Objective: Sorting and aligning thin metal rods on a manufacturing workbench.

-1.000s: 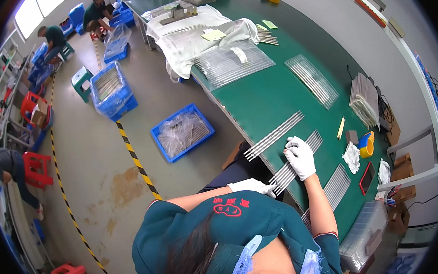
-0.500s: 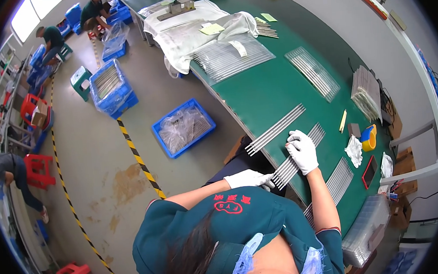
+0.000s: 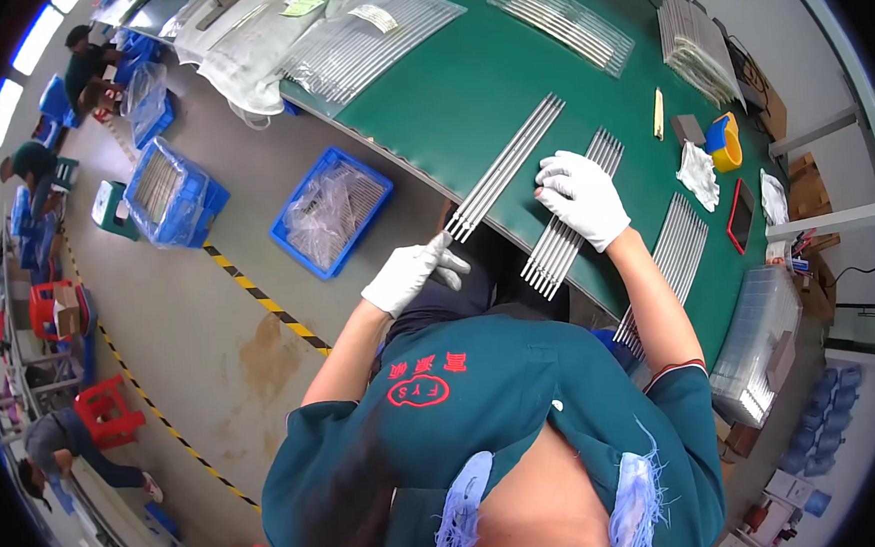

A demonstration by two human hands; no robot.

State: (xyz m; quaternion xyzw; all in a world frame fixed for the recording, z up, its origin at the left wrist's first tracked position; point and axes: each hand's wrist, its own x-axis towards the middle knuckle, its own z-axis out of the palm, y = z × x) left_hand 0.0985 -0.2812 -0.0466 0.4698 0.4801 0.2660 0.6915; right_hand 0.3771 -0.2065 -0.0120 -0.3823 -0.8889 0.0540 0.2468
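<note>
My left hand [image 3: 405,278], in a white glove, is at the near ends of a row of thin metal rods [image 3: 507,167] jutting past the table edge. Its index fingertip meets the rod ends, while its other fingers are apart and appear to hold nothing. My right hand [image 3: 585,202], gloved too with one bare fingertip, rests over a second bundle of rods [image 3: 555,254]. Its fingers are curled together; whatever they hold is hidden. More metal rods [image 3: 679,251] lie to the right of that hand.
Bagged rods [image 3: 373,42] and a clear tray of rods [image 3: 565,25] lie farther up the green table [image 3: 428,114]. A tape dispenser [image 3: 723,144] and red-edged phone-like object [image 3: 742,217] are at right. Blue bins [image 3: 332,212] stand on the floor; other people work at far left.
My left hand has gone from the second bundle's near ends to those of the left row. My right hand stays on the second bundle. The whole view has shifted.
</note>
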